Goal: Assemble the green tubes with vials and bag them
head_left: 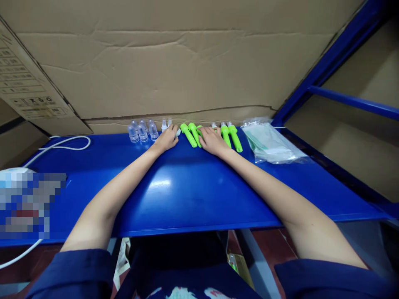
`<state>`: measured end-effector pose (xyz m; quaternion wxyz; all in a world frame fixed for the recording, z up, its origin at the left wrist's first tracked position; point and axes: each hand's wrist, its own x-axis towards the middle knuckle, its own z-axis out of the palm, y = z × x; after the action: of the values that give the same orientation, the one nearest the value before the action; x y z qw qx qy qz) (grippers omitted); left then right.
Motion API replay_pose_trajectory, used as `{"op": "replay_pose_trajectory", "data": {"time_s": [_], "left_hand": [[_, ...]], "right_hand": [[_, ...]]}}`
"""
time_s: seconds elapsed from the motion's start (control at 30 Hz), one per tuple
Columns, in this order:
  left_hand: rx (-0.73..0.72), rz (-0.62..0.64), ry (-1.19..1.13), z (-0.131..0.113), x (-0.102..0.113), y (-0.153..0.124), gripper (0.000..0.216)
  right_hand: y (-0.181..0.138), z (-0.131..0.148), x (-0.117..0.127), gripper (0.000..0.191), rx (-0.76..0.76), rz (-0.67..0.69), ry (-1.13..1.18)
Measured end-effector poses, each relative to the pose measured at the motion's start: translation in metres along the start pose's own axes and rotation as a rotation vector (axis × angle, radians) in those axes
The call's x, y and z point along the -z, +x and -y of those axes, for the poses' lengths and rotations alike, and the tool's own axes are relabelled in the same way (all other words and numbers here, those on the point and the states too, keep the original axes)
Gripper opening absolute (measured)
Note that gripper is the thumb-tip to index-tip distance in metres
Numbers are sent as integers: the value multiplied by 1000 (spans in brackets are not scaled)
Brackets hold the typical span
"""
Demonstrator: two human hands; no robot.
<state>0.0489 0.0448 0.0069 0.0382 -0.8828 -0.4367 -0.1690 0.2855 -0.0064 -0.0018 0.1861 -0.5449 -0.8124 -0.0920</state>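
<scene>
My left hand (168,138) is closed at the back of the table, its fingers curled round a small whitish clear piece (178,132). Just behind it stand narrow clear plastic pieces (164,124), partly covered by the hand. To its left are several clear plastic cups (143,132), dome end up. My right hand (213,140) has its fingers bent over a bright green plastic handle (199,129), mostly hidden beneath them. Two similar green handles (188,136) lie between my hands. Right of my right hand, more green handles (235,139) lie with clear tips fitted at their far ends.
A clear bag of pale green and white sheets (271,141) lies at the right of the blue table (187,187). Cardboard (187,62) walls the back. A white cable (71,143) curls at the left, near a blurred-out object (28,203). A blue frame bar (352,101) crosses the right.
</scene>
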Motion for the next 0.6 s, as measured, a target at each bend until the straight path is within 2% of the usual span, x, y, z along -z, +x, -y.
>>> {"op": "replay_pose_trajectory", "data": {"time_s": [0.17,0.27,0.43,0.6], "left_hand": [[-234,87,55,3,16,-24,28],[-294,115,56,4,21,-40,32],[-251,60,-87,12,19,-62,34],[-192,27,-196,19,18,-71,33]], "right_hand": [[0,0,-2,49,3,-14,-3],[0,1,-1,49,-2,-7,-12],[0,0,2,53,-30,19,-34],[2,-7,7,57,-48,69,-77]]}}
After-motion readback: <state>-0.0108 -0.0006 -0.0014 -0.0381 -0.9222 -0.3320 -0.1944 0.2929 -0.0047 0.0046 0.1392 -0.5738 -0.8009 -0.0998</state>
